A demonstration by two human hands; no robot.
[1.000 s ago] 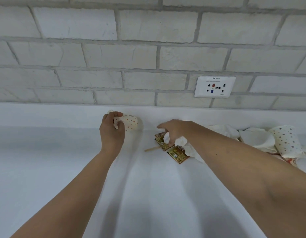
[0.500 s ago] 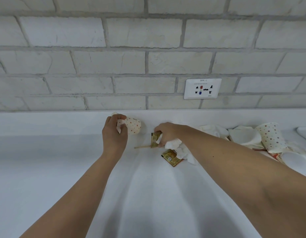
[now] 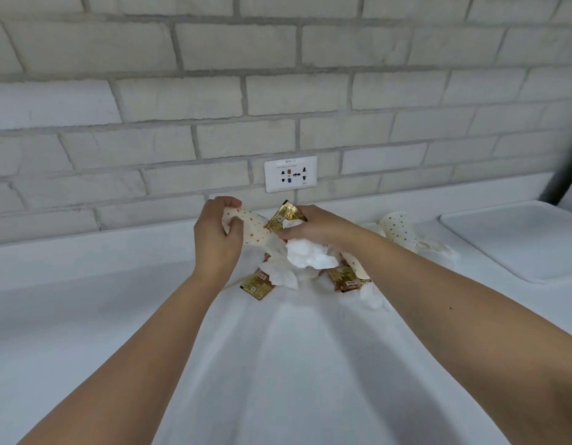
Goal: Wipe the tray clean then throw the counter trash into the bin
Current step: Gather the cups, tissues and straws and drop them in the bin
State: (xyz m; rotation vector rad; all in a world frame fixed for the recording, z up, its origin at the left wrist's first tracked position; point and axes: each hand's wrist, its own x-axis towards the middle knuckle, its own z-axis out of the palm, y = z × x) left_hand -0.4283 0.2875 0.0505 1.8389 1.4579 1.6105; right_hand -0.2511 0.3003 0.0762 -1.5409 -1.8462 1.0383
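My left hand (image 3: 215, 239) grips a crushed dotted paper cup (image 3: 252, 228) above the white counter. My right hand (image 3: 313, 226) holds a gold sachet (image 3: 284, 216) together with a crumpled white tissue (image 3: 307, 255). Both hands meet over a heap of trash. Two more gold sachets (image 3: 257, 284) (image 3: 344, 279) lie on the counter below, among white tissue scraps (image 3: 371, 298). Another dotted paper cup (image 3: 398, 231) lies on its side further right. The white tray (image 3: 515, 239) sits at the right edge of the counter.
A pale brick wall rises behind the counter, with a white socket plate (image 3: 291, 173) just above the hands. A dark object (image 3: 564, 178) leans at the far right behind the tray. No bin is in view.
My right hand lifted a gold sachet off the counter with the tissue and moved toward my left hand. The view shifted right, bringing the tray into sight.
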